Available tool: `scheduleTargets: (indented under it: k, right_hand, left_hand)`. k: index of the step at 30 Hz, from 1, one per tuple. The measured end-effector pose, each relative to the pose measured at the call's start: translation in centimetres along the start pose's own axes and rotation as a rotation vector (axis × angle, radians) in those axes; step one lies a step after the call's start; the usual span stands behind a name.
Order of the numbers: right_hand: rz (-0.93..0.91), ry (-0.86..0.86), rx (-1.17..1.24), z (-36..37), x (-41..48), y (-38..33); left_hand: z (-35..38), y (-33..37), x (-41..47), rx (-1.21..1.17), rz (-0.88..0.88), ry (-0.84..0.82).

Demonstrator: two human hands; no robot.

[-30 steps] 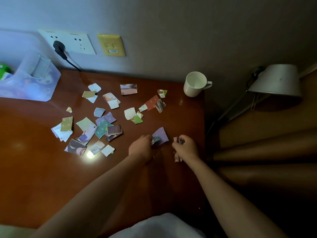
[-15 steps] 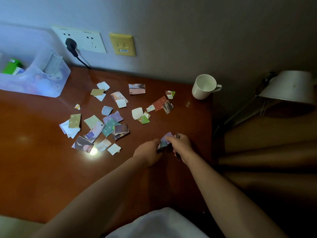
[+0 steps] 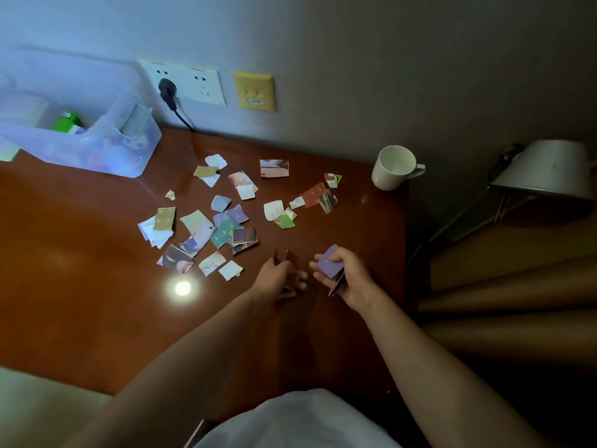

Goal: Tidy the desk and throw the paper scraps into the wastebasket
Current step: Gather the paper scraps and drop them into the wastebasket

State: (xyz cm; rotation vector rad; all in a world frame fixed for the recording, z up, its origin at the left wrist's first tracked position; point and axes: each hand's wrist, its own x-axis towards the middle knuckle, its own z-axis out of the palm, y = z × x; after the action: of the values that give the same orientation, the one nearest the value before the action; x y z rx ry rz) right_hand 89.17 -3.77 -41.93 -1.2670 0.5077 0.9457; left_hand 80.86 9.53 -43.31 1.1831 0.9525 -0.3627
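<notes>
Several torn paper scraps point(image 3: 223, 227) in many colours lie spread over the brown wooden desk point(image 3: 80, 302). A second small group of scraps point(image 3: 315, 197) sits nearer the mug. My right hand point(image 3: 350, 278) hovers near the desk's right edge and grips a purple scrap point(image 3: 329, 265) on top of a few darker pieces. My left hand point(image 3: 277, 278) is just left of it, fingers curled around a few dark scraps point(image 3: 284, 257) that stick up above the knuckles. No wastebasket is in view.
A white mug point(image 3: 392, 168) stands at the back right corner of the desk. A translucent plastic box point(image 3: 97, 153) holding a green item sits at the back left. A plug point(image 3: 168, 92) is in the wall socket. A lamp shade point(image 3: 546, 169) hangs right of the desk.
The purple scrap has passed from my left hand into my right hand's stack. The hands have drawn slightly apart.
</notes>
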Motion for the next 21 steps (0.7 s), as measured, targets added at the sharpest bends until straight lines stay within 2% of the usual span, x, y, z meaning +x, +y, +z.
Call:
scheduleTargets:
  k: [8, 12, 16, 21]
  right_hand:
    - [0.048, -0.097, -0.019, 3.2, -0.9, 1.5]
    - [0.061, -0.069, -0.182, 5.7, -0.8, 1.9]
    - [0.041, -0.068, -0.396, 7.6, -0.2, 2.5]
    - [-0.024, -0.103, -0.485, 9.8, 0.9, 2.6]
  left_hand:
    - [-3.2, -1.1, -1.5, -0.158, 0.031, 0.163]
    - [-5.0, -1.3, -1.7, -0.133, 0.076, 0.252]
    - [-7.3, -1.5, -1.4, -0.003, 0.107, 0.342]
    - [-10.0, -1.8, -0.2, 0.221, 0.168, 0.481]
